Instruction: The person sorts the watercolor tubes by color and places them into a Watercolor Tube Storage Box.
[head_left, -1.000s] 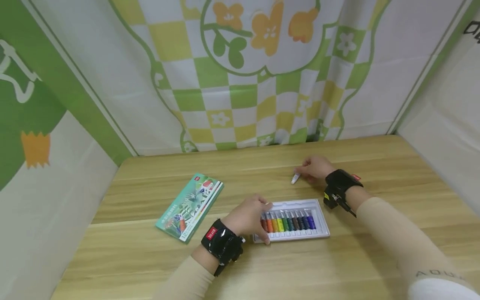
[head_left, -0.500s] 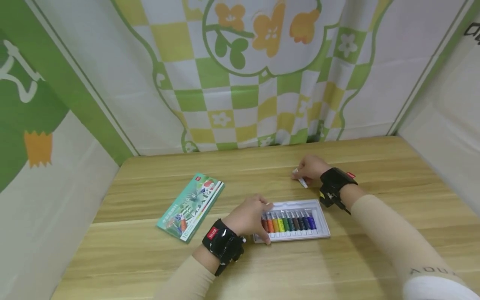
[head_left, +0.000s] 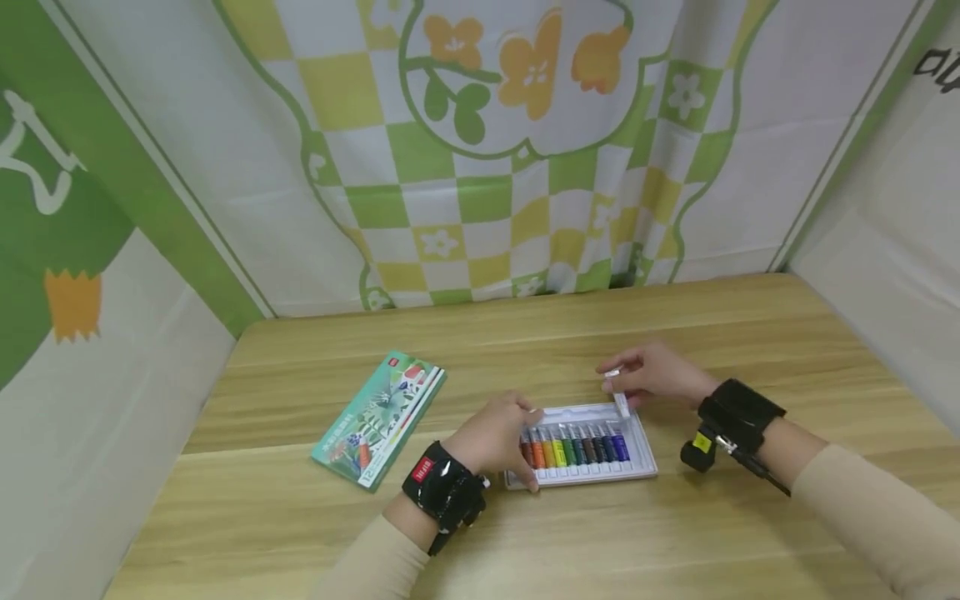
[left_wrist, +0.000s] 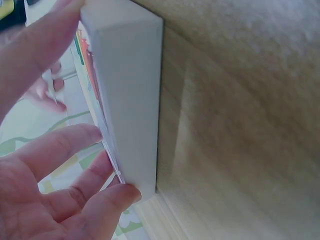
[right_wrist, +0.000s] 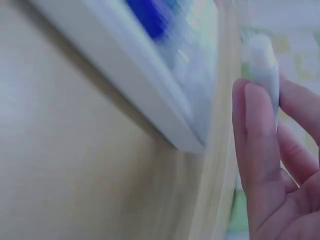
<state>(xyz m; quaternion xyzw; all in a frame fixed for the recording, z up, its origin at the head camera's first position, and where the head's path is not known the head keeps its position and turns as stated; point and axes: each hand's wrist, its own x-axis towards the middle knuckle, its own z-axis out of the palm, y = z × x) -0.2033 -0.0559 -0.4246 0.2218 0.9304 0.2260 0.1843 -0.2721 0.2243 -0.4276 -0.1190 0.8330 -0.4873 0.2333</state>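
Note:
A white tray [head_left: 641, 454] of colored paint tubes [head_left: 573, 447] lies on the table. My left hand [head_left: 491, 435] holds its left end, thumb at the near edge and fingers at the far edge. In the left wrist view the fingertips rest against the tray's pale side wall [left_wrist: 131, 107]. Over the tray's far right corner, my right hand [head_left: 663, 377] pinches a white paint tube [head_left: 620, 402] between thumb and fingers. The right wrist view shows that tube's white cap [right_wrist: 261, 50] sticking up past the fingertips. The tray's left end is partly hidden under my left hand.
A teal paint box [head_left: 381, 417] with a printed lid lies slanted to the left of the tray. The wooden table [head_left: 360, 546] ends at a patterned curtain [head_left: 495, 200] behind, with pale cloth walls on both sides.
My right hand, with the white paint tube, has come nearer from behind the tray to its far right corner. The tube's tilt has changed. My left hand stays on the tray.

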